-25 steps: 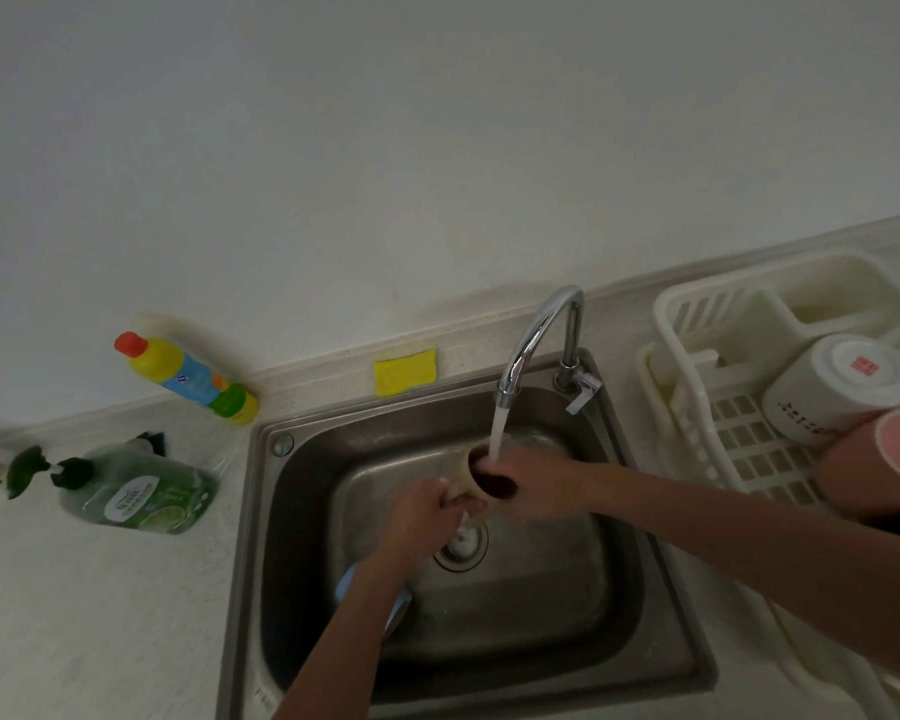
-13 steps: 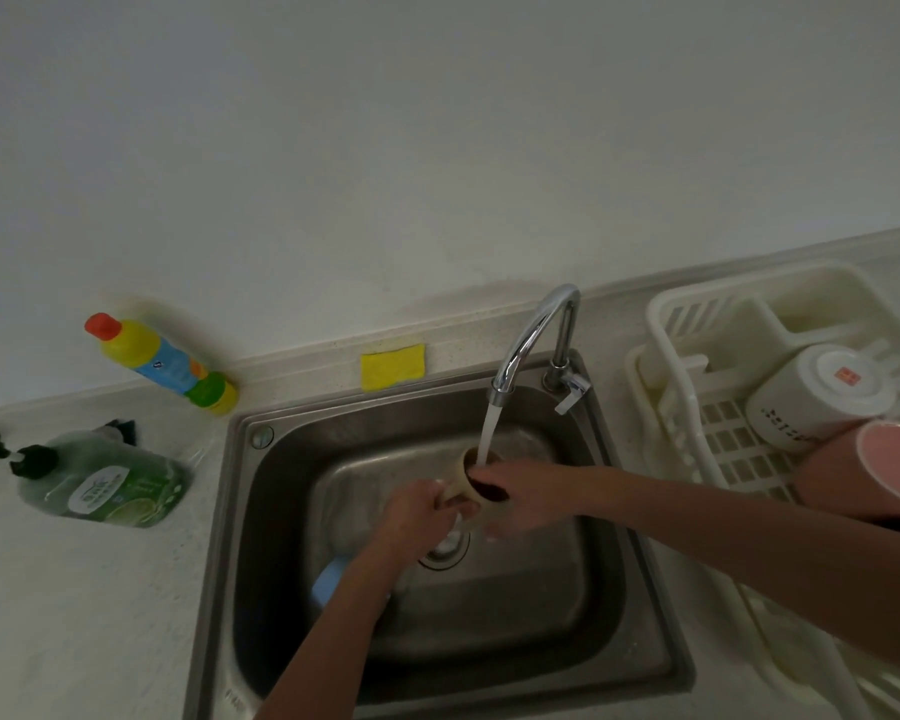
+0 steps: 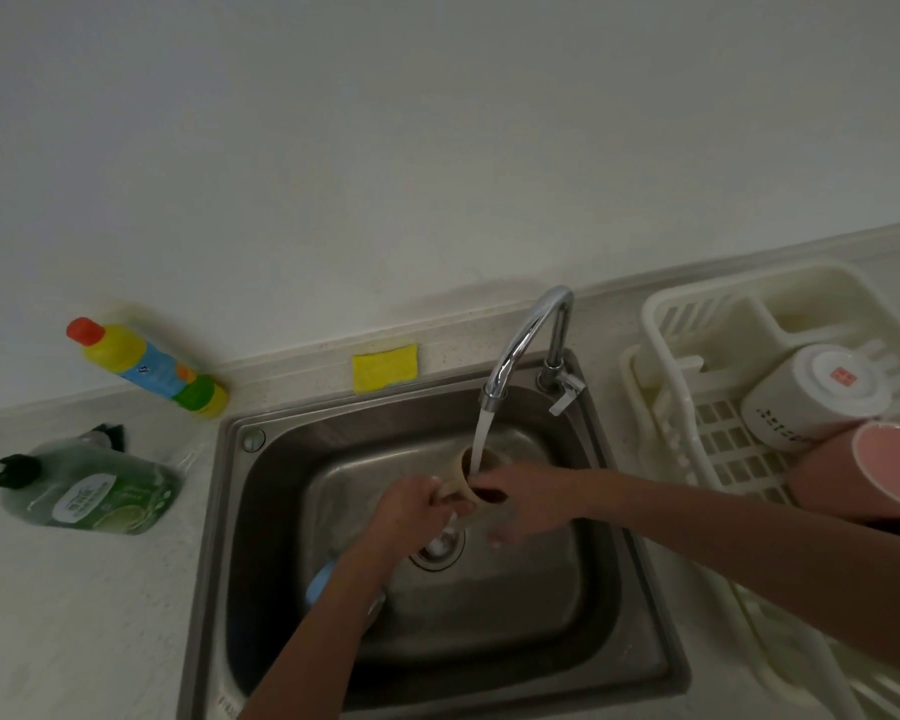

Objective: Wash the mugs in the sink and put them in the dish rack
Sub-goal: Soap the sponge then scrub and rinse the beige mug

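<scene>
A beige mug (image 3: 470, 469) with a dark inside is held over the steel sink (image 3: 292, 459), under water running from the chrome tap (image 3: 520, 340). My left hand (image 3: 411, 511) grips the mug by its handle side. My right hand (image 3: 526, 498) holds the mug's body from the right. A blue mug (image 3: 319, 584) lies in the sink, mostly hidden under my left forearm. In the white dish rack (image 3: 666, 324) a white mug (image 3: 811, 392) and a pink mug (image 3: 868, 470) lie on their sides.
A yellow sponge (image 3: 384, 367) lies behind the sink. A yellow and blue bottle (image 3: 146, 366) and a green soap bottle (image 3: 89, 485) lie on the counter to the left. The drain (image 3: 437, 548) sits under the hands.
The view has shifted slightly; both hands and the beige mug stay under the running water in much the same place.
</scene>
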The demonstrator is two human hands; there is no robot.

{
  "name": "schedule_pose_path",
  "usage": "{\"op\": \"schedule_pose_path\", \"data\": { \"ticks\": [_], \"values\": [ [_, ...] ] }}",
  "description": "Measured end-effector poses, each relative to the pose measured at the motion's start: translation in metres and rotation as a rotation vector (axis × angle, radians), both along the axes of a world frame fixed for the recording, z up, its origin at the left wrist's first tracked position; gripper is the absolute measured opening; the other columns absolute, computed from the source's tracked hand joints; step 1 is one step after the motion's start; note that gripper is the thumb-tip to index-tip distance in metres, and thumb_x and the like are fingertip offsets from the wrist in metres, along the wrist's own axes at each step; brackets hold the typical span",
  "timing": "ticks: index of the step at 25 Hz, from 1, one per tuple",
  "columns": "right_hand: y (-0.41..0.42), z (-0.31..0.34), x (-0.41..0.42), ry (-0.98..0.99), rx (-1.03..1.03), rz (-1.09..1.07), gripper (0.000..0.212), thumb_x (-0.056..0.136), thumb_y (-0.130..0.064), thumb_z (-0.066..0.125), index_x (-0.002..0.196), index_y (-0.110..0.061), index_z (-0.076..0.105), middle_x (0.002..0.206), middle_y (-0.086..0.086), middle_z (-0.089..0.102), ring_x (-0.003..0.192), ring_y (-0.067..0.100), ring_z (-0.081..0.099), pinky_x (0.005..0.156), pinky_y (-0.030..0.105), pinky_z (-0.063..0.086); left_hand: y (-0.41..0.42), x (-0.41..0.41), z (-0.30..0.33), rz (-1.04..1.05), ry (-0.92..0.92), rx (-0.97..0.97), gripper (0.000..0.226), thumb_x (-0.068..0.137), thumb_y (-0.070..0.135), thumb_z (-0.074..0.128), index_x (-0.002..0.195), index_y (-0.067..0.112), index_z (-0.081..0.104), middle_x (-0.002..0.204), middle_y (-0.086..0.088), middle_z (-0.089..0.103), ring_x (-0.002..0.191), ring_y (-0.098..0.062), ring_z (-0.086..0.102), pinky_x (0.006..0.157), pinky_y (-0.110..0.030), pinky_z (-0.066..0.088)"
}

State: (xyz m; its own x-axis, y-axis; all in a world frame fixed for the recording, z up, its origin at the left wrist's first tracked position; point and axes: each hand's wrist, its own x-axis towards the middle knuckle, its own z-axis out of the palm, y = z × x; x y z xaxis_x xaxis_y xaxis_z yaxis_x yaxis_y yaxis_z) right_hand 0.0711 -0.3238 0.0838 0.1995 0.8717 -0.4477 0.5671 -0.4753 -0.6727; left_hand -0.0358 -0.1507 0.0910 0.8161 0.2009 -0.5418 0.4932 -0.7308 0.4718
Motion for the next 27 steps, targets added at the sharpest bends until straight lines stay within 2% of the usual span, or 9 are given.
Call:
{"op": "schedule_pose_path", "data": {
  "ticks": [2, 5, 10, 12, 15, 18, 20, 22, 27],
  "values": [
    [0.0, -0.006, -0.001, -0.023, 0.074, -0.095, 0.044, 0.085, -0.03, 0.073, 0.126, -0.026, 0.056, 0.121, -0.011, 0.061, 0.106, 0.007, 0.058, 0.097, 0.028, 0.049, -0.002, 0.0, 0.001, 0.012, -0.004, 0.006, 0.025, 0.09, 0.039, 0.067, 0.072, 0.025, 0.059, 0.065, 0.007, 0.059, 0.06, -0.005, 0.055, 0.07, -0.026, 0.052],
    [-0.001, -0.008, -0.008, -0.037, 0.013, -0.024, 0.033, 0.086, -0.03, 0.072, 0.116, -0.029, 0.057, 0.109, -0.02, 0.056, 0.095, 0.002, 0.054, 0.084, 0.019, 0.046, 0.001, 0.001, 0.004, -0.005, 0.002, 0.015, 0.026, 0.09, 0.038, 0.067, 0.07, 0.025, 0.057, 0.067, 0.005, 0.058, 0.062, -0.009, 0.055, 0.071, -0.03, 0.052],
    [0.005, -0.006, -0.007, -0.089, 0.106, -0.094, 0.048, 0.085, -0.038, 0.071, 0.129, -0.025, 0.055, 0.124, -0.007, 0.059, 0.111, 0.008, 0.055, 0.097, 0.023, 0.044, 0.008, 0.003, 0.004, 0.003, -0.045, 0.033, 0.023, 0.089, 0.038, 0.069, 0.073, 0.024, 0.061, 0.068, 0.006, 0.06, 0.062, -0.006, 0.056, 0.062, -0.02, 0.045],
    [0.007, -0.006, -0.007, -0.069, -0.004, 0.007, 0.049, 0.086, -0.039, 0.071, 0.13, -0.023, 0.055, 0.125, -0.004, 0.059, 0.111, 0.011, 0.057, 0.095, 0.024, 0.047, 0.009, 0.003, 0.007, -0.039, -0.026, 0.046, 0.029, 0.09, 0.036, 0.068, 0.067, 0.025, 0.057, 0.064, 0.007, 0.056, 0.058, -0.005, 0.052, 0.059, -0.018, 0.04],
    [0.012, -0.003, -0.005, -0.073, 0.054, -0.053, 0.048, 0.084, -0.037, 0.074, 0.127, -0.028, 0.054, 0.123, -0.012, 0.058, 0.105, 0.003, 0.055, 0.088, 0.013, 0.042, 0.01, 0.0, 0.008, -0.018, -0.035, 0.043, 0.029, 0.089, 0.039, 0.068, 0.066, 0.026, 0.056, 0.065, 0.006, 0.059, 0.06, -0.009, 0.057, 0.06, -0.019, 0.044],
    [0.013, -0.003, -0.005, -0.076, 0.014, -0.007, 0.054, 0.083, -0.039, 0.073, 0.131, -0.03, 0.052, 0.127, -0.01, 0.057, 0.11, 0.007, 0.055, 0.096, 0.026, 0.049, 0.011, -0.001, 0.009, 0.021, -0.035, 0.037, 0.027, 0.09, 0.036, 0.068, 0.068, 0.028, 0.056, 0.065, 0.009, 0.058, 0.059, -0.003, 0.054, 0.06, -0.017, 0.041],
    [0.015, -0.006, -0.009, -0.036, 0.022, -0.015, 0.056, 0.082, -0.037, 0.075, 0.132, -0.03, 0.051, 0.131, -0.01, 0.056, 0.115, 0.006, 0.053, 0.092, 0.016, 0.042, 0.011, -0.004, 0.009, 0.015, -0.028, 0.048, 0.027, 0.09, 0.035, 0.068, 0.067, 0.028, 0.056, 0.064, 0.009, 0.057, 0.057, -0.002, 0.053, 0.058, -0.016, 0.039],
    [0.015, -0.009, -0.011, -0.049, 0.082, -0.086, 0.055, 0.082, -0.033, 0.076, 0.131, -0.027, 0.052, 0.129, -0.01, 0.057, 0.113, 0.006, 0.054, 0.084, 0.011, 0.038, 0.013, -0.006, 0.008, 0.025, -0.038, 0.037, 0.022, 0.089, 0.037, 0.069, 0.072, 0.024, 0.062, 0.066, 0.007, 0.061, 0.059, -0.005, 0.057, 0.06, -0.019, 0.045],
    [0.012, -0.005, -0.011, -0.057, 0.058, -0.014, 0.052, 0.085, -0.037, 0.073, 0.132, -0.028, 0.053, 0.13, -0.008, 0.057, 0.112, 0.005, 0.053, 0.097, 0.02, 0.041, 0.008, -0.008, 0.009, 0.004, -0.048, 0.051, 0.023, 0.09, 0.037, 0.067, 0.076, 0.018, 0.064, 0.071, 0.001, 0.064, 0.063, -0.008, 0.058, 0.072, -0.03, 0.055]
  ]
}}
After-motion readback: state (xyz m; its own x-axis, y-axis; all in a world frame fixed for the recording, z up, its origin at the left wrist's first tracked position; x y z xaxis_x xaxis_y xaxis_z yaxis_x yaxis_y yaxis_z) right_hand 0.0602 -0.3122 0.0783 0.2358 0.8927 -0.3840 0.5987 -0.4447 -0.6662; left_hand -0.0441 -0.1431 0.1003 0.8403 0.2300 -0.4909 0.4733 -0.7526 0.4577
